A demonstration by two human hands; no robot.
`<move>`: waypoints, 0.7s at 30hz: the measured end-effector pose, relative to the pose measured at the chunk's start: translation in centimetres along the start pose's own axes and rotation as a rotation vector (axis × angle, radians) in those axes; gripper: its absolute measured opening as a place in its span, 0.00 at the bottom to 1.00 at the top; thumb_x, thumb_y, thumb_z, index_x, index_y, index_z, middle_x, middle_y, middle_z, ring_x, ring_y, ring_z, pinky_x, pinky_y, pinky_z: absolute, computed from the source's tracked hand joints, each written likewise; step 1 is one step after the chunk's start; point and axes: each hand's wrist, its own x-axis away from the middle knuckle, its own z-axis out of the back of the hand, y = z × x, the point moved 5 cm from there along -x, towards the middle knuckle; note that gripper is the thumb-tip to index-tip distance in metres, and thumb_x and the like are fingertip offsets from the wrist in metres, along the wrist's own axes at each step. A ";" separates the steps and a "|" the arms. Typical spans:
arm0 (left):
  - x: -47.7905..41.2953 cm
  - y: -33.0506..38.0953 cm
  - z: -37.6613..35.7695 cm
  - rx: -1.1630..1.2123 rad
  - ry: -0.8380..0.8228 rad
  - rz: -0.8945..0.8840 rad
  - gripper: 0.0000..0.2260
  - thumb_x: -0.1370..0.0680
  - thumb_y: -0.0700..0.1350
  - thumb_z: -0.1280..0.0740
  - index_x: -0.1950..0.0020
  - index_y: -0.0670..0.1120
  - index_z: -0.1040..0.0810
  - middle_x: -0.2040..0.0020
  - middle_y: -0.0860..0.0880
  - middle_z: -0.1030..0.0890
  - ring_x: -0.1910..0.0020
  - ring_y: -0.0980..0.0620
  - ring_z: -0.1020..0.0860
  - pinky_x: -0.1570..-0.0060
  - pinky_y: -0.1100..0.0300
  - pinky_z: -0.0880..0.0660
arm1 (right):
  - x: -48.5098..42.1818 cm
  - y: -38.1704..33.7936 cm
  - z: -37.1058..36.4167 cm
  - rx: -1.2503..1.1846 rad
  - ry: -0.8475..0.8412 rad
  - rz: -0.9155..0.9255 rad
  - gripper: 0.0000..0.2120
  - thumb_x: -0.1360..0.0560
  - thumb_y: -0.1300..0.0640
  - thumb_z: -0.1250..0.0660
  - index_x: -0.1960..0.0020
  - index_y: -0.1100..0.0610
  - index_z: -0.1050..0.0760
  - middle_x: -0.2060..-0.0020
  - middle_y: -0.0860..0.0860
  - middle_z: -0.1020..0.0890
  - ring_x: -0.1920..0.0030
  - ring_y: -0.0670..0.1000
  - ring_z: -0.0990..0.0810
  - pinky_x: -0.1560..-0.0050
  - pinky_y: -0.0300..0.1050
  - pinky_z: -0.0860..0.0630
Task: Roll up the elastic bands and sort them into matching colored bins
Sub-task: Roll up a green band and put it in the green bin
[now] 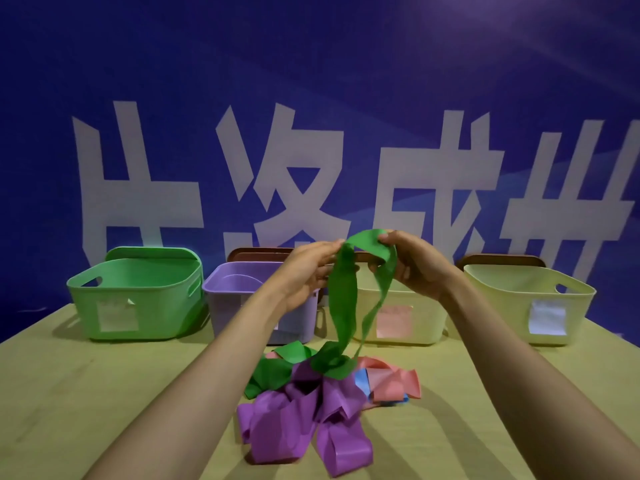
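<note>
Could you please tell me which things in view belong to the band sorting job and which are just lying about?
Belonging:
- long green elastic band, held up by left hand and right hand
- heap of purple, green, pink and blue bands
- green plastic bin
- purple plastic bin
- two pale yellow bins

Lying about:
- blue banner with white characters
- brown lids behind bins

Both hands are raised above the middle of the surface [86, 393], the left hand [306, 268] and right hand [414, 268] pinching the top of a green band [341, 299] that hangs down onto a heap of purple bands [298, 420], pink bands [394, 382] and another green one. Along the far edge stand a green bin [138, 296], a purple bin [235, 289] and two pale yellow bins [530, 306].
</note>
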 end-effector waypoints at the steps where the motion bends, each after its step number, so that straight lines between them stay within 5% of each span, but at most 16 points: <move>1: -0.1 0.4 0.1 0.003 0.040 -0.021 0.10 0.19 0.44 0.38 0.45 0.42 0.21 0.52 0.44 0.17 0.53 0.49 0.19 0.51 0.57 0.23 | 0.0 -0.1 0.0 0.038 -0.023 0.016 0.09 0.21 0.57 0.39 0.47 0.61 0.24 0.60 0.54 0.18 0.62 0.48 0.19 0.60 0.39 0.21; 4: -0.4 1.2 0.3 -0.041 0.130 -0.038 0.07 0.19 0.40 0.40 0.46 0.41 0.23 0.54 0.44 0.18 0.56 0.50 0.19 0.55 0.59 0.22 | 0.2 0.0 -0.1 0.202 -0.089 0.023 0.10 0.24 0.56 0.36 0.48 0.60 0.23 0.59 0.51 0.17 0.57 0.48 0.19 0.54 0.40 0.21; 9: -0.1 0.3 -0.3 -0.087 0.068 0.143 0.14 0.20 0.51 0.38 0.42 0.43 0.21 0.49 0.44 0.16 0.50 0.47 0.18 0.53 0.56 0.22 | 0.7 0.0 -0.1 0.319 -0.065 0.051 0.09 0.22 0.59 0.39 0.48 0.56 0.21 0.56 0.48 0.16 0.54 0.46 0.18 0.53 0.36 0.23; 14: -0.2 0.8 0.2 -0.043 0.202 0.007 0.05 0.21 0.38 0.36 0.47 0.39 0.23 0.54 0.43 0.19 0.57 0.50 0.20 0.57 0.58 0.21 | 1.2 0.2 -0.7 0.558 -0.092 0.111 0.12 0.27 0.49 0.34 0.50 0.54 0.18 0.45 0.46 0.17 0.44 0.45 0.20 0.42 0.38 0.24; 18: -0.3 2.3 -0.1 -0.114 0.211 -0.135 0.08 0.20 0.37 0.37 0.42 0.38 0.23 0.54 0.44 0.19 0.56 0.50 0.20 0.56 0.61 0.21 | 0.9 -0.1 0.2 0.702 0.198 0.192 0.15 0.25 0.44 0.37 0.59 0.52 0.18 0.61 0.49 0.14 0.57 0.46 0.17 0.47 0.49 0.21; 21: 0.1 3.5 -1.0 -0.184 0.189 -0.237 0.07 0.20 0.41 0.36 0.45 0.42 0.21 0.53 0.45 0.17 0.54 0.50 0.18 0.53 0.59 0.21 | 0.7 -1.4 0.8 0.694 0.332 0.360 0.04 0.24 0.50 0.33 0.53 0.49 0.21 0.58 0.47 0.17 0.55 0.49 0.18 0.49 0.52 0.20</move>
